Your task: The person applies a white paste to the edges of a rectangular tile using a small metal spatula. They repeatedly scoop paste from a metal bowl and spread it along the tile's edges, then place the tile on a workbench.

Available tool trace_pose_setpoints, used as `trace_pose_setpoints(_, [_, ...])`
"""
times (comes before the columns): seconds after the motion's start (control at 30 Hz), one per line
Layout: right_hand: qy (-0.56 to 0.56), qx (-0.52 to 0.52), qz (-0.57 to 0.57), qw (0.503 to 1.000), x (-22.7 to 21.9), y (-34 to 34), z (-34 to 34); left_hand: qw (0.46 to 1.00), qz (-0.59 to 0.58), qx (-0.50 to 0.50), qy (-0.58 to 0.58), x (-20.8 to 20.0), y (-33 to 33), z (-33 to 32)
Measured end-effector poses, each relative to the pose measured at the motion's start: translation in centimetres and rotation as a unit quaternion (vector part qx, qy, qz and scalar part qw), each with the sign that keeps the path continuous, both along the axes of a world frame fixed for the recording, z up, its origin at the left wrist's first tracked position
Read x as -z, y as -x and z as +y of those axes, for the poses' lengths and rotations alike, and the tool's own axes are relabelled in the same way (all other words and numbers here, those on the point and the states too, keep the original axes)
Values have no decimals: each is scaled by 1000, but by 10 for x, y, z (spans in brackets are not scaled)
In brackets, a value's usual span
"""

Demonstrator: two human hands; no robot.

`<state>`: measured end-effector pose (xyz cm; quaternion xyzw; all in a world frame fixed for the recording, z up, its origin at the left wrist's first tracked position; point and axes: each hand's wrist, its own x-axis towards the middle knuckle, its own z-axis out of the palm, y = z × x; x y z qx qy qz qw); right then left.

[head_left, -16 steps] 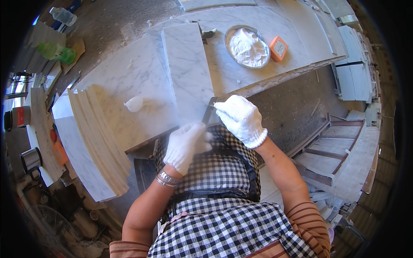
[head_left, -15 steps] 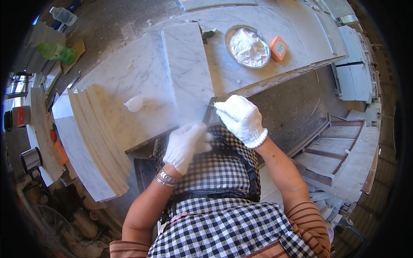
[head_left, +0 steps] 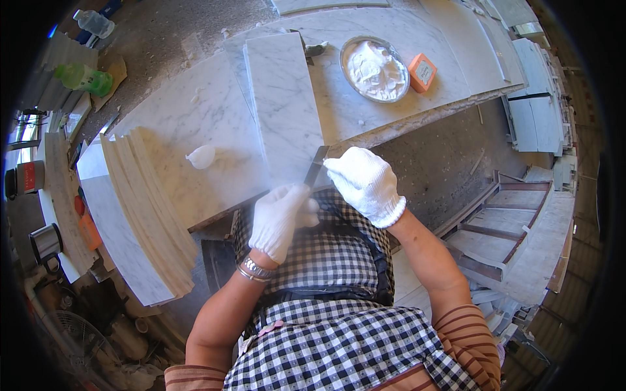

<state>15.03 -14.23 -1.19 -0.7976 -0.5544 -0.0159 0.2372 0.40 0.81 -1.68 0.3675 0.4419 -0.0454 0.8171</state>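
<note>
Head view shows a dark flat tool (head_left: pixel 317 165) between both hands (head_left: pixel 364 185).

Your view is bright at the middle: light spreads evenly over the pale table (head_left: pixel 189 114), and the white glove on your right hand (head_left: pixel 366 186) glares, its knit partly bleached. Whitish haze veils your left hand (head_left: pixel 279 218), softening its outline. You have deep shade beneath the table edge and around the fan (head_left: pixel 78 335), lower left. An opening (head_left: pixel 27 154) glows at left. Straight edges bow; black vignetting fills the corners.
</note>
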Motion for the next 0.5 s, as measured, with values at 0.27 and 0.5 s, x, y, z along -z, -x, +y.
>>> trace_pose_setpoints(0.27, [22,36,13,999,-2,6,-2,1000,8,2,-10,-2,-2,-2])
trace_pose_setpoints(0.5, [39,-15,-30,999,-6,7,-3,1000,-1,5,-9,-2,-2,-1])
